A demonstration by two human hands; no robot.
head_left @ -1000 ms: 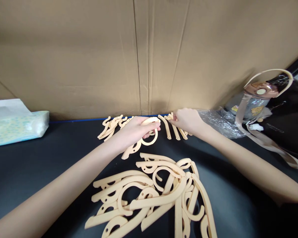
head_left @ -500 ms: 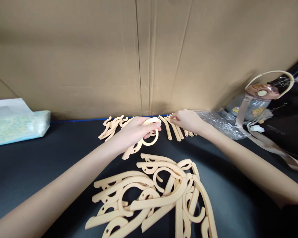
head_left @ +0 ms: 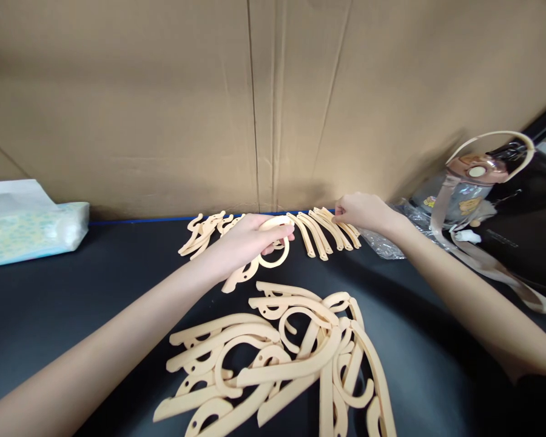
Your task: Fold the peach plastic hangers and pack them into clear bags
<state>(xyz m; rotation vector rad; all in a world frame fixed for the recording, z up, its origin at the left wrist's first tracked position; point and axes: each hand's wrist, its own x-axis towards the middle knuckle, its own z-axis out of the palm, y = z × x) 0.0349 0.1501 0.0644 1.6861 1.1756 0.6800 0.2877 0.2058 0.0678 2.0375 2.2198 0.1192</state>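
Observation:
My left hand is closed round a beige hook-shaped plastic hanger part held just above the black table. My right hand reaches to the far edge and pinches the end of one curved beige arm piece in a fanned row of arm pieces. A tangled pile of beige hanger parts lies near me in the middle. Another small heap of beige pieces sits left of my left hand.
A cardboard wall closes off the back of the table. A tissue pack lies at the far left. At the right are crumpled clear plastic, a drinking bottle with a strap and a black bag.
My right hand has slid to the right along the row of arm pieces, spreading them out. My left hand has stayed put with the hook part.

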